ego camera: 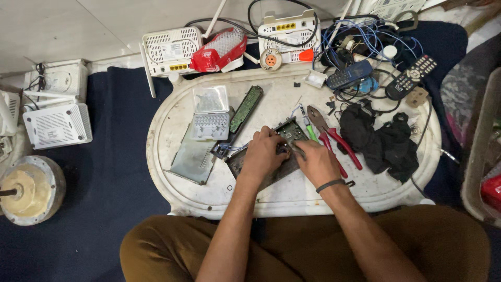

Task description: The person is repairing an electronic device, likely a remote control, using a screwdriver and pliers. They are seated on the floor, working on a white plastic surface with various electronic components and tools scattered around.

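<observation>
Pressing down on a dark circuit board [284, 137] at the middle of the white oval worktop [172, 156], the left hand [263, 154] has its grip curled over the board's near-left part, while the right hand [314, 162] pinches a small part at its right edge. It looks light, stiff and fragile, best held by its bare edges; red-handled pliers [334, 141] lie just right of the grip.

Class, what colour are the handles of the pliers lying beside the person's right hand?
Red handles on the pliers, seen best in the head view.
</observation>
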